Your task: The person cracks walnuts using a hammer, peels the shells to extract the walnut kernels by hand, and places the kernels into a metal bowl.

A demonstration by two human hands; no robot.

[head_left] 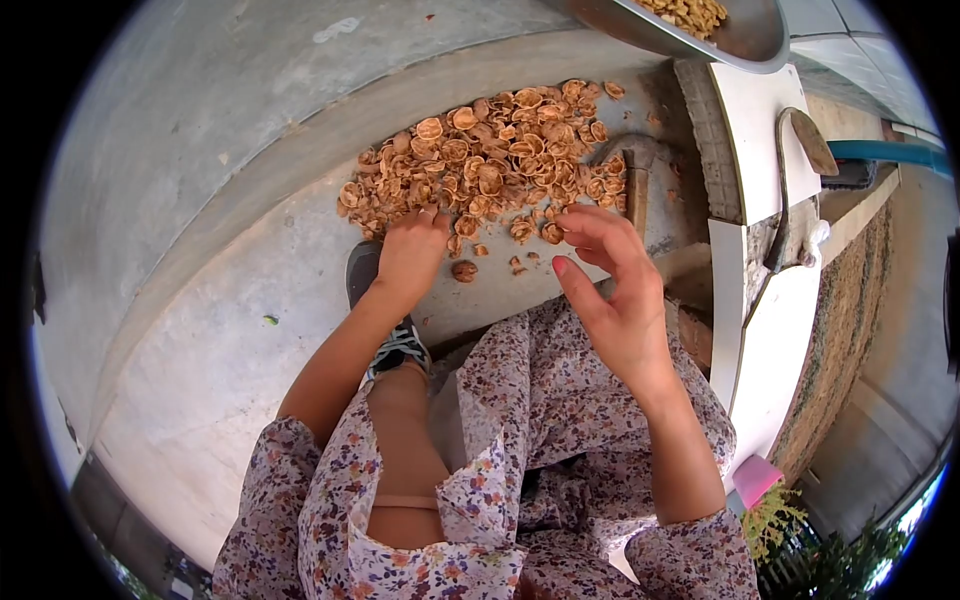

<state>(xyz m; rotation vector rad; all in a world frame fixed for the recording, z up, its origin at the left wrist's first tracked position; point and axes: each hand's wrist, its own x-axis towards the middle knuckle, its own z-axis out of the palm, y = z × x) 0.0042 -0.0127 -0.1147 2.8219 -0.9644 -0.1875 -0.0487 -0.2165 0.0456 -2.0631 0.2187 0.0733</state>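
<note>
My left hand (415,252) reaches down to the near edge of a pile of broken walnut shells (490,150). Its fingers are curled together among the shells, and whatever they hold is hidden. To the right, my right hand (622,295) is raised, with thumb and fingers apart and nothing between them. Below the pile, a brown walnut (464,271) lies on the concrete between the hands. A few shell fragments (518,266) are scattered near it. Just beyond my right hand, a hammer (636,190) rests with its wooden handle toward me.
A metal bowl (745,35) of walnut kernels (690,14) stands at the upper right. A curved metal tool (785,180) lies on a white board (750,130) to the right. My shoe (400,345) is beside my left hand. A pink pot (756,480) is at the lower right.
</note>
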